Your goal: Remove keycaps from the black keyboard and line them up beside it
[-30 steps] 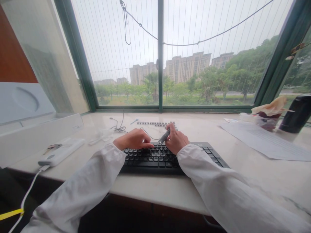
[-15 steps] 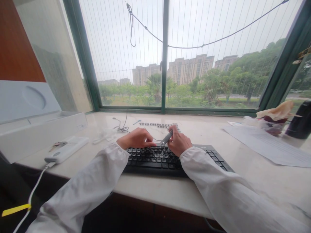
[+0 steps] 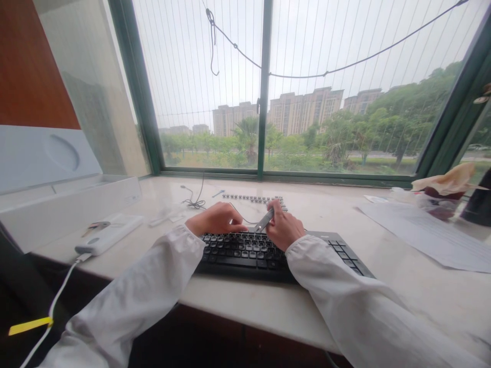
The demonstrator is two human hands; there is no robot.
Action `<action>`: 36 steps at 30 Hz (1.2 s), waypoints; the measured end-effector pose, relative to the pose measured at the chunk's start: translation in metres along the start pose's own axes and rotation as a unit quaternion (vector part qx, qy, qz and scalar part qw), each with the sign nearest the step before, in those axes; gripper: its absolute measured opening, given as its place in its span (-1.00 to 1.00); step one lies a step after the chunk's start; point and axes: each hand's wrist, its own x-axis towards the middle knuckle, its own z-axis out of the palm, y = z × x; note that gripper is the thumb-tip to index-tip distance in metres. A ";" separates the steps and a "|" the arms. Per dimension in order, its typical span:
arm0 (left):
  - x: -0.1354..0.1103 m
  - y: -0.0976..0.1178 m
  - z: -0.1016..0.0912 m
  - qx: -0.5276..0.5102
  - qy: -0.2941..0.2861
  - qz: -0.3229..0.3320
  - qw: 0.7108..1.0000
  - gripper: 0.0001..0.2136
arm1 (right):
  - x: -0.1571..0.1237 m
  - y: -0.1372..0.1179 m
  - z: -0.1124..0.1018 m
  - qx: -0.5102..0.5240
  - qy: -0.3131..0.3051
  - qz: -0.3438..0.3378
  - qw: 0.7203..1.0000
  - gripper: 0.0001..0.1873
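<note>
A black keyboard (image 3: 238,261) lies on the pale counter, with many keycaps off in its upper rows and the sockets showing. At its upper left edge rests my left hand (image 3: 218,220), fingers curled and thumb pressed on the top edge. My right hand (image 3: 286,227) is closed around a slim grey tool (image 3: 264,221), which slants down left. The tool's narrow tip meets the keyboard's top row, close to my left thumb; its exact kind is not clear. Behind the hands, loose keycaps (image 3: 251,198) stand in lines on the counter, partly hidden by my right hand.
A coiled black cable (image 3: 196,204) and a small blue stick (image 3: 218,193) lie behind my left hand. To the left is a white power strip (image 3: 115,235) with keys on it, beside a white box (image 3: 72,204). Paper sheets (image 3: 422,230) and a dark bottle (image 3: 479,204) are at right.
The view has shifted slightly, so the surroundings sit a little further right. Both hands and the grey tool stay almost in place at the keyboard's top row.
</note>
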 end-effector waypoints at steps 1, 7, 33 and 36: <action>0.000 0.000 0.000 0.002 -0.003 0.000 1.000 -0.54 | 0.000 0.000 0.000 0.000 -0.001 -0.003 1.000 -0.65; -0.001 -0.003 0.002 0.030 0.002 -0.012 0.999 -0.54 | 0.002 0.001 0.000 -0.009 0.004 0.002 1.000 -0.66; 0.042 -0.067 0.009 0.129 -0.099 -0.287 0.944 -0.63 | 0.028 0.043 -0.023 -0.113 -0.017 0.057 0.992 -0.78; 0.072 -0.089 0.017 0.128 -0.154 -0.293 0.935 -0.61 | 0.029 0.044 -0.022 -0.107 -0.023 0.057 0.992 -0.76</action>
